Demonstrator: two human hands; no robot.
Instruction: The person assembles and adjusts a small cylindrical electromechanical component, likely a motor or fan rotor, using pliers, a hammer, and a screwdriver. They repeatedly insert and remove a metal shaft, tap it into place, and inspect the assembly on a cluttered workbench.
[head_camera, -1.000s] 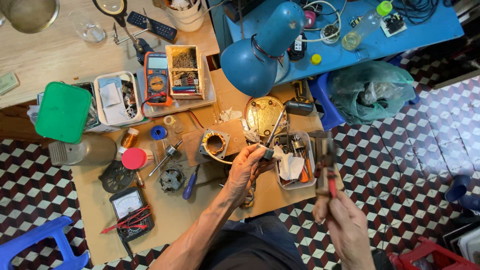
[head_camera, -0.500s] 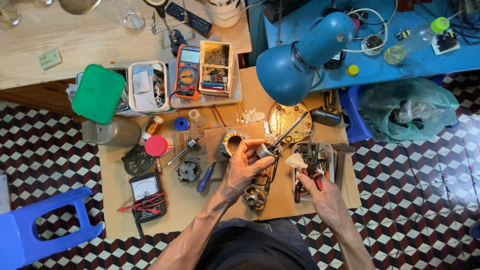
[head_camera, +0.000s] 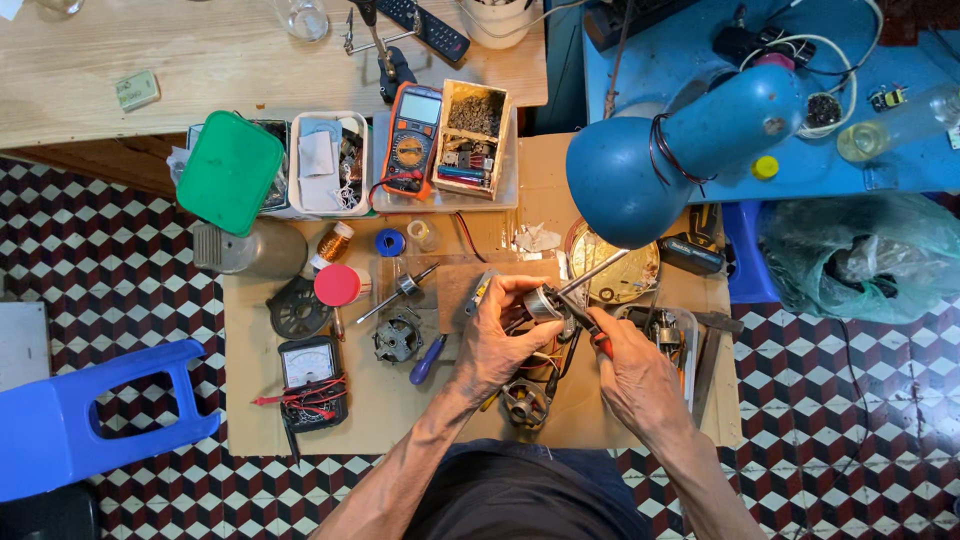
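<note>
My left hand (head_camera: 500, 340) grips a small metal motor part (head_camera: 545, 302) with a long shaft sticking up to the right. My right hand (head_camera: 635, 375) holds red-handled pliers (head_camera: 590, 330) whose jaws touch that part. Both hands hover over a cardboard sheet (head_camera: 400, 410) laid on the floor. Beneath them lie another round motor housing (head_camera: 525, 402) and some wires. A blue-handled screwdriver (head_camera: 428, 360) lies just left of my left hand.
A blue desk lamp (head_camera: 680, 150) hangs over the work. Around it: an orange multimeter (head_camera: 412, 140), a parts box (head_camera: 475, 140), a green lid (head_camera: 230, 172), a red cap (head_camera: 338, 285), a rotor (head_camera: 405, 288), an analog meter (head_camera: 310, 372), a blue stool (head_camera: 90, 415), a round tin (head_camera: 625, 275).
My right hand picked up the red-handled pliers from the tray at right and brought them to the motor part in my left hand. The camera view shifted.
</note>
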